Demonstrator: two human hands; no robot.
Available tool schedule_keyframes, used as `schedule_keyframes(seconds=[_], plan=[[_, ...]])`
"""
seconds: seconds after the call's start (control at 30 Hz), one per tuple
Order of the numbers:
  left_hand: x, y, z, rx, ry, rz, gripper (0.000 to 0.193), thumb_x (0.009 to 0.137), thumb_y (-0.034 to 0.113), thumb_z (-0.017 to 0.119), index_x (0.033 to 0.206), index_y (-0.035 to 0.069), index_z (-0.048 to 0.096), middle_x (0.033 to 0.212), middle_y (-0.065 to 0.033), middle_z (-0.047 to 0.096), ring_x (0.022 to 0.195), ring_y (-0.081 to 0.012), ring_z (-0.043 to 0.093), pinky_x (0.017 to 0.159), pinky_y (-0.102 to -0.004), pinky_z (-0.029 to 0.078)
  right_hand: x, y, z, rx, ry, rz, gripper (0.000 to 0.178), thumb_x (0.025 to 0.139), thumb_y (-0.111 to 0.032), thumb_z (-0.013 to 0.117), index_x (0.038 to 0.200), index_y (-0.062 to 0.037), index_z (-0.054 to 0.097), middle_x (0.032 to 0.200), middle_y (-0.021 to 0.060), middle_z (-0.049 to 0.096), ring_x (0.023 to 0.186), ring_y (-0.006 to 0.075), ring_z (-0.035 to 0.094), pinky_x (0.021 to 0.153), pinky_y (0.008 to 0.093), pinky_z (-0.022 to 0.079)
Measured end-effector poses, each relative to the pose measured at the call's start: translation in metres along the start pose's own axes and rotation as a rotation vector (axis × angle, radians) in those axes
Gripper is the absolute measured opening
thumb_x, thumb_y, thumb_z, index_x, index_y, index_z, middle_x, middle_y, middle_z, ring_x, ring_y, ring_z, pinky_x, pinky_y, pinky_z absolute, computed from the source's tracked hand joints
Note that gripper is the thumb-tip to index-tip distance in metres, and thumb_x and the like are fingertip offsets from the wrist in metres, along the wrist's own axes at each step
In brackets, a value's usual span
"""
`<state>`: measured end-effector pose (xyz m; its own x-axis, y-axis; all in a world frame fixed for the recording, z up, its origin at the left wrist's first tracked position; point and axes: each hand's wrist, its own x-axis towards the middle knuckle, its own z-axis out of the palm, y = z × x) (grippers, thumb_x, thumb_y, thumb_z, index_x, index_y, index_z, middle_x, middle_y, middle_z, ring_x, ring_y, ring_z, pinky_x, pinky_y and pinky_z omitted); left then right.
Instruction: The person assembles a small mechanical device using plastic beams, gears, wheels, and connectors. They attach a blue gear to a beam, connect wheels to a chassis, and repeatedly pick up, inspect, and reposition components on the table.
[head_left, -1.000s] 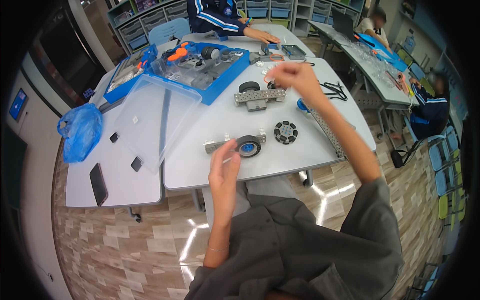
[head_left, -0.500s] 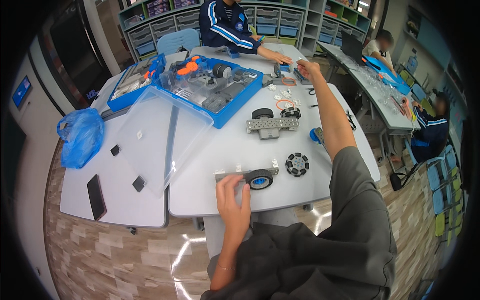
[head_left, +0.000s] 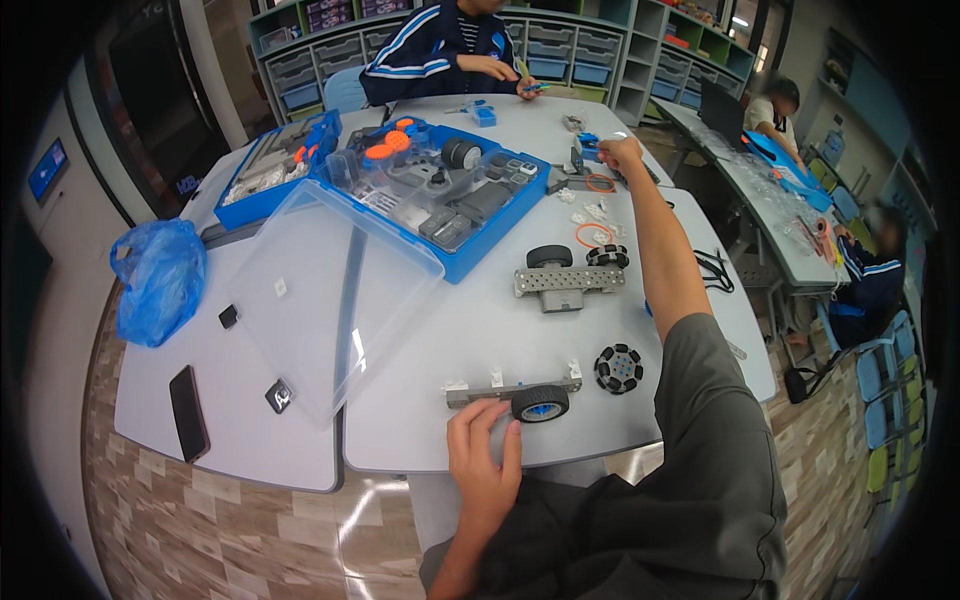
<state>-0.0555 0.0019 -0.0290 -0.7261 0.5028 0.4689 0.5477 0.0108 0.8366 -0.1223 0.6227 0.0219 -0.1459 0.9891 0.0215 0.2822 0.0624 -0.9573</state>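
Observation:
My left hand (head_left: 484,468) lies at the near table edge, fingers apart, its fingertips against a grey perforated beam (head_left: 470,395). That beam carries small white connectors and a black-tyred wheel with a blue hub (head_left: 540,404). My right arm stretches far across the table. The right hand (head_left: 624,155) has its fingers drawn together beside a small blue part (head_left: 588,146); anything between them is too small to make out. Between the hands stands a grey beam assembly (head_left: 568,281) with two wheels. A black-rollered omni wheel (head_left: 618,369) lies flat to the right of the nearer beam.
A blue kit box (head_left: 470,255) of parts stands left of centre, its clear lid (head_left: 330,300) leaning beside it. Orange rings (head_left: 594,235) and white connectors lie near my right forearm. A phone (head_left: 188,413) and blue plastic bag (head_left: 160,280) are leftward. Another person (head_left: 440,55) sits opposite.
My right hand has come down slightly toward the small blue part. The person opposite has drawn back a hand from those parts. The view has shifted, and my left hand stays by the beam.

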Motion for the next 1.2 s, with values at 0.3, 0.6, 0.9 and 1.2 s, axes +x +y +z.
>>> schedule_keyframes(seconds=[0.3,0.6,0.9,1.2], plan=[[0.001,-0.003,-0.001,0.065,-0.001,0.1,0.026,0.084,0.004,0.073,0.109,0.001,0.068,0.113,-0.014,0.064,0.099,-0.0305,0.061,0.085,-0.0382,0.05,0.034,0.008,0.01,0.514,-0.015,0.097,0.014,0.081,0.013,0.07,0.088,0.0191,0.059,0.088,0.0275,0.07,0.069,0.0332,0.074,0.052,0.0311,0.063],[0.002,-0.003,-0.002,0.103,-0.018,0.149,0.026,0.082,0.004,0.074,0.108,0.001,0.07,0.112,-0.0128,0.065,0.095,-0.0291,0.062,0.081,-0.0364,0.051,0.057,0.013,0.013,0.782,-0.086,0.119,0.018,0.087,0.01,0.066,0.1,0.0185,0.056,0.097,0.0322,0.069,0.074,0.0353,0.074,0.059,0.029,0.065],[0.002,-0.004,-0.002,0.094,-0.017,0.145,0.027,0.082,0.004,0.074,0.108,0.002,0.07,0.111,-0.0125,0.066,0.095,-0.0288,0.062,0.08,-0.036,0.051,0.039,0.021,0.004,0.581,-0.143,0.081,0.017,0.092,-0.001,0.066,0.099,0.0144,0.062,0.091,0.0246,0.073,0.069,0.0216,0.074,0.055,0.0217,0.061],[0.0,-0.005,-0.001,0.102,-0.017,0.154,0.026,0.082,0.004,0.074,0.108,0.002,0.07,0.111,-0.0126,0.066,0.093,-0.0285,0.062,0.079,-0.0356,0.051,0.026,0.016,0.004,0.285,0.08,0.063,0.011,0.089,0.005,0.067,0.092,0.0155,0.064,0.085,0.0203,0.073,0.061,0.0213,0.072,0.049,0.0235,0.059]])
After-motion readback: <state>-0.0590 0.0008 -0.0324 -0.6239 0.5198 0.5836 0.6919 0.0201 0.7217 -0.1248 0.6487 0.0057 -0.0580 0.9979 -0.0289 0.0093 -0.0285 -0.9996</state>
